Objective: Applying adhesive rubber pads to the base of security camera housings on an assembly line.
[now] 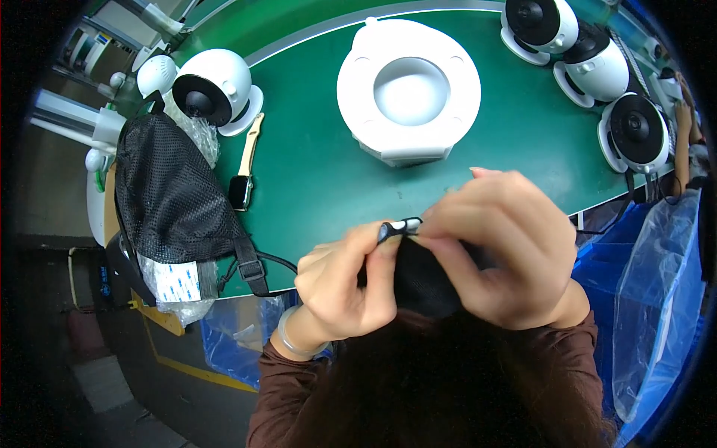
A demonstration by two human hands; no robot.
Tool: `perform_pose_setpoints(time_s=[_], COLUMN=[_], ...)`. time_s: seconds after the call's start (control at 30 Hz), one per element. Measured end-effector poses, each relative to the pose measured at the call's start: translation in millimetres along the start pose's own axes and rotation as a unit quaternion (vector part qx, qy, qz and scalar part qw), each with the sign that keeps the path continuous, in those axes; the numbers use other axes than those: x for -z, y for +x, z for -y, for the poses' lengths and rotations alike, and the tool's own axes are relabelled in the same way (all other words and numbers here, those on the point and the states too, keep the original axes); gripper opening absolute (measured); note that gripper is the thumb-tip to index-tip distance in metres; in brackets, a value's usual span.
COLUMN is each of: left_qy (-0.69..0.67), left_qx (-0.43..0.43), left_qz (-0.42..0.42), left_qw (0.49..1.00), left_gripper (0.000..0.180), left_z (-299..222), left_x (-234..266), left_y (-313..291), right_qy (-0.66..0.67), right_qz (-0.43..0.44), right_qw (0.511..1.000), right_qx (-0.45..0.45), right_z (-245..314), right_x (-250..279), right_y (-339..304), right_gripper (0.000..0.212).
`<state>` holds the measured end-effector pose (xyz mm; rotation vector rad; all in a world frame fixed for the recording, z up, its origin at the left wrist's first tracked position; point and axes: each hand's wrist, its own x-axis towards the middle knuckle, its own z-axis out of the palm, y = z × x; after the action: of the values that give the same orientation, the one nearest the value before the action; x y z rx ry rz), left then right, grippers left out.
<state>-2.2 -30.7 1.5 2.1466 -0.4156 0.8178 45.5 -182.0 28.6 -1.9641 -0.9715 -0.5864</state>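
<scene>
Close in front of me both hands come together, fingertips pinched on a small black-and-white piece whose kind I cannot make out. My left hand grips its left end, where a greyish tip shows. At the other end, my right hand pinches it between thumb and fingers, slightly blurred. Directly below hangs black fabric, partly covered by the right hand; whether it joins the piece is unclear. Beyond the hands, a white ring-shaped housing with a round recess lies on the green table.
At the left edge sits a black mesh bag with a strap buckle, near a smartwatch. White round devices with black fronts stand back left and at right. Blue bins with clear plastic liners stand below the table's right edge.
</scene>
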Motion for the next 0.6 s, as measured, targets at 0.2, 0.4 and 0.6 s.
perform_pose_setpoints(time_s=[0.2, 0.4, 0.6], left_qy=[-0.143, -0.201, -0.209], left_qx=[0.194, 0.171, 0.128], left_qz=[-0.052, 0.058, 0.038], left_qw=[0.969, 0.963, 0.969], left_gripper=[0.007, 0.012, 0.013], left_z=[20.5, 20.8, 26.2], left_x=[-1.1, -6.5, -12.8], left_y=[-6.6, 16.4, 23.7], right_qy=[0.055, -0.045, -0.031], right_qz=[-0.002, 0.007, -0.016], right_qw=[0.998, 0.997, 0.998], right_qx=[-0.011, -0.055, -0.061], right_z=[3.0, -22.1, -23.8], right_x=[4.6, -13.0, -19.7], right_y=[6.7, 32.4, 33.3], right_gripper=[0.015, 0.008, 0.008])
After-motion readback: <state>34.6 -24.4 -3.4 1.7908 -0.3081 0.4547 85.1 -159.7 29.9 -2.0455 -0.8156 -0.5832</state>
